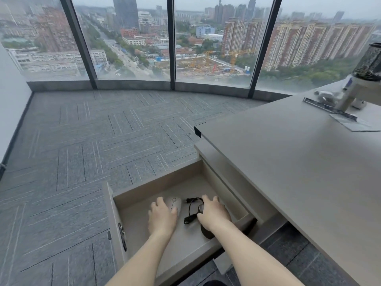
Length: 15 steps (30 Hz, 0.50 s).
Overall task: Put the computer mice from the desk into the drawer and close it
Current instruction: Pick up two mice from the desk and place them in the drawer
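Low in the frame, the open drawer (156,189) holds both mice: your left hand (162,213) cups the white mouse (176,203), your right hand (212,213) covers the black mouse (207,232) beside its coiled cable (192,209).

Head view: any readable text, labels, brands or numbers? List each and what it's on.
None readable.
White mouse under the left hand: no legible marking.
Dark mouse under the right hand: mostly covered, nothing shows.
Drawer front: metal lock, no text.
Items on the desk at far right: too blurred to read.
Buildings outside: too small and hazy.
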Each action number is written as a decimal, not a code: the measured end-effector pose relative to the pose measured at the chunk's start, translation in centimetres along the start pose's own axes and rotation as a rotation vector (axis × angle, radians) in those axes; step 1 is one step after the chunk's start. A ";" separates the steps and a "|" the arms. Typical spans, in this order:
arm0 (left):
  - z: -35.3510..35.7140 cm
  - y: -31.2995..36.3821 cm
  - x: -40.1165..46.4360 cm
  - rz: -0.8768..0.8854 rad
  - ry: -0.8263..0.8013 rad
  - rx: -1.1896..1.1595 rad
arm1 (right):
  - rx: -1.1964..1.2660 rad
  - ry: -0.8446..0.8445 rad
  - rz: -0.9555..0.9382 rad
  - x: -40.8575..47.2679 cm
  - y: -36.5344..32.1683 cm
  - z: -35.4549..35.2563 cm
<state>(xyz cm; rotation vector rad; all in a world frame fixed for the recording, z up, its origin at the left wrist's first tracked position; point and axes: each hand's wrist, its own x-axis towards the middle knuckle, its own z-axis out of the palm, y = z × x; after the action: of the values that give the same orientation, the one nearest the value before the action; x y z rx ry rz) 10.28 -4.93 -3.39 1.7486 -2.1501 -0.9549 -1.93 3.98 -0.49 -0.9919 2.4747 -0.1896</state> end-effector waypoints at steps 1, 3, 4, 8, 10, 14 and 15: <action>-0.6 0.5 -0.2 0.031 0.028 -0.044 | 0.031 0.039 -0.023 -0.5 0.0 -0.7; -2.0 2.3 -0.9 0.130 0.083 -0.140 | 0.119 0.132 -0.086 -2.2 0.1 -2.6; -2.6 3.5 -1.4 0.191 0.107 -0.191 | 0.169 0.188 -0.125 -3.3 0.1 -3.6; -4.3 9.8 -5.1 0.447 0.156 -0.349 | 0.374 0.471 -0.276 -9.0 1.7 -8.9; -4.4 13.5 -8.2 0.565 0.147 -0.407 | 0.458 0.592 -0.304 -12.5 3.6 -11.9; -2.1 20.6 -15.8 0.777 0.003 -0.463 | 0.594 0.818 -0.196 -18.6 11.5 -16.6; -1.1 22.3 -17.8 0.822 -0.054 -0.458 | 0.596 0.885 -0.146 -19.9 14.1 -17.5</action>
<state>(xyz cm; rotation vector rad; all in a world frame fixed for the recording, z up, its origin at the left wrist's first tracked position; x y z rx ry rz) -2.03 13.20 14.83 0.5437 -2.1301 -1.1057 -6.23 27.12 18.15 -0.9204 2.7423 -1.6018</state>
